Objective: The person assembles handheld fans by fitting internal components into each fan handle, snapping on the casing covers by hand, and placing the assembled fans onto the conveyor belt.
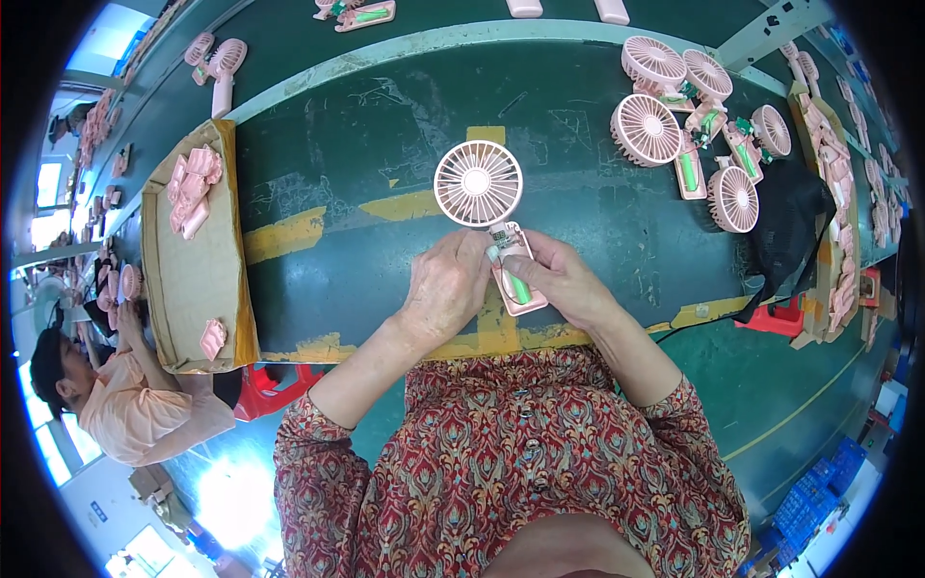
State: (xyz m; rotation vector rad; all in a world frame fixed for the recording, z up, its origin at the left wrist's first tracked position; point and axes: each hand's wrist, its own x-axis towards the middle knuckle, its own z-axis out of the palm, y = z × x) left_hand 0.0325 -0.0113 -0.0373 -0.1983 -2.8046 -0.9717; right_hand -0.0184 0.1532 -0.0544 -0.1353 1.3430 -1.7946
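A pink handheld fan (pixel 479 183) lies in front of me, its round grille pointing away and its handle toward me. The handle's casing is open, showing a small green circuit board (pixel 500 237), thin wires and a green battery (pixel 518 289). My left hand (pixel 445 287) pinches at the fan's neck beside the board; its fingertips partly hide what they grip. From the other side my right hand (pixel 570 281) holds the open handle, thumb laid across the inside and fingers around the edge.
Several similar opened fans (pixel 647 130) cluster at the right. Beside them are a black cloth-like item (pixel 792 226) and a cardboard tray (pixel 807 323) of pink parts. Another cardboard tray (pixel 198 318) with pink pieces stands left. A co-worker (pixel 135 405) sits beyond it, near a red stool (pixel 265 393).
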